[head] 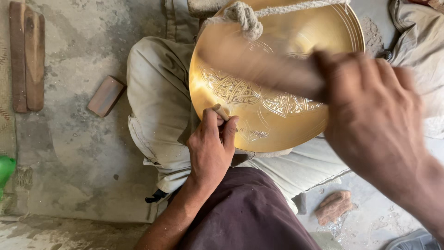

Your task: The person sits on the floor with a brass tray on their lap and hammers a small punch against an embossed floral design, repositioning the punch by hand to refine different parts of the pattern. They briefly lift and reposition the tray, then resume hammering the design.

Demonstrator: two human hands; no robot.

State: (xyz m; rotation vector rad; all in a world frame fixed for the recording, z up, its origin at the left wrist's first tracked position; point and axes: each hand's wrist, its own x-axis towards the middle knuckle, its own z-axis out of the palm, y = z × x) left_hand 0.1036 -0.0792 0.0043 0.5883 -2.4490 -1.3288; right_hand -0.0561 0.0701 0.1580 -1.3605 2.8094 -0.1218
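The left hand [212, 146] is closed around a thin chisel [221, 111], thumb and fingers pinched on its shaft, with the tip pressed against the brass plate [273, 125] just above the knuckles. The plate rests tilted on the person's lap, its lower rim touching the left hand and its engraved band of patterns spreading up and to the right from the chisel tip. The right hand [370, 111] is clenched on a wooden mallet [259, 67], blurred; the handle runs from the fist leftward across the plate's face, above the left hand and apart from it. A thick rope [247, 18] with 1 knot crosses the plate's top edge, well above both hands. Left of the left hand, on the concrete floor [78, 153], lie a small wooden block [106, 96] and, farther left, 2 long wooden slats [27, 55]. Below the right hand sits a reddish stone [334, 207].
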